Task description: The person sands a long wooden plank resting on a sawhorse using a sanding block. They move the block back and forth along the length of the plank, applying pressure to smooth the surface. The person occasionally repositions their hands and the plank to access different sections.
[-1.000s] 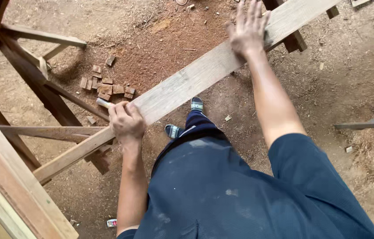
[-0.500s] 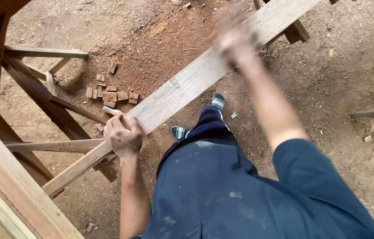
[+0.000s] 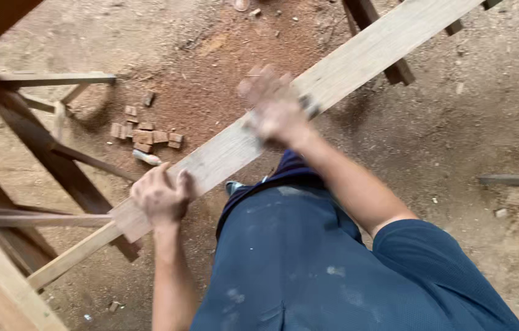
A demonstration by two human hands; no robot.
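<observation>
Plank (image 3: 333,79), long pale timber, runs from 8 o'clock up to 1 o'clock across the dirt floor (image 3: 456,135). Judged stiff, fairly heavy, rough-sawn; best held at the edges, hands well apart. Left hand (image 3: 160,197) clenches its near end at 8 o'clock. Right hand (image 3: 275,110) sits mid-plank, blurred; grip cannot be told. Small wood blocks (image 3: 143,133) lie at 10 o'clock.

The floor (image 3: 468,122) is bare packed earth, reddish-brown at the upper middle and paler toward the right. A small cluster of cut wooden blocks (image 3: 146,130) lies on it at the left, with a short pale stick-like piece (image 3: 147,158) just beside them. Scattered chips (image 3: 500,213) dot the dirt toward the right. Dark wooden trestle legs (image 3: 57,165) stand on the floor at the left edge.
</observation>
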